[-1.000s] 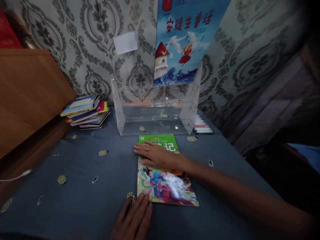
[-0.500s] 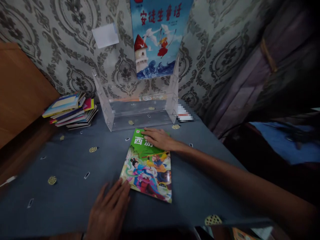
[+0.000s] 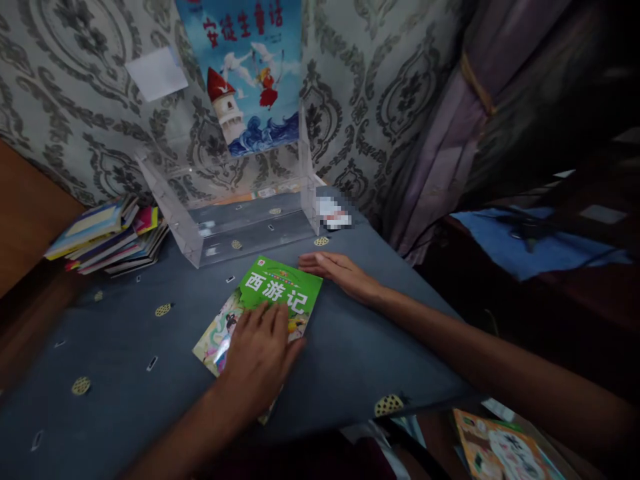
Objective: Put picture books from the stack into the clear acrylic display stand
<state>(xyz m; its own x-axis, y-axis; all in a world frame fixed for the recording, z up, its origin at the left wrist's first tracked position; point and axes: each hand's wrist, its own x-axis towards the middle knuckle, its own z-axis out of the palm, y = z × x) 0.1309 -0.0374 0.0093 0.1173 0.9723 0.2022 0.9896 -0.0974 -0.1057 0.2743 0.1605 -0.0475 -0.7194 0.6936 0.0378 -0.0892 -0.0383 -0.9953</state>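
A picture book (image 3: 274, 288) with a green top and white Chinese characters lies flat and turned at an angle on the dark blue-grey tablecloth (image 3: 350, 363). Across the lower part of its cover rests my left hand (image 3: 261, 353), palm down with the fingers stretched out, hiding much of the picture. At the book's upper right corner is my right hand (image 3: 344, 275), its fingers extended on edge beside the cover. Just behind the book stands a clear acrylic rack (image 3: 190, 240).
A stack of books (image 3: 113, 233) sits at the back left. Against the patterned wall are a blue storybook (image 3: 255, 100) and a white card (image 3: 157, 72). A blurred-out item (image 3: 334, 212) lies right of the rack. More books (image 3: 510, 443) show below the table's front edge.
The book has turned clockwise. My left hand has moved from its lower left corner onto the cover, and my right hand has slid off the cover to the upper right corner. The view has shifted right.
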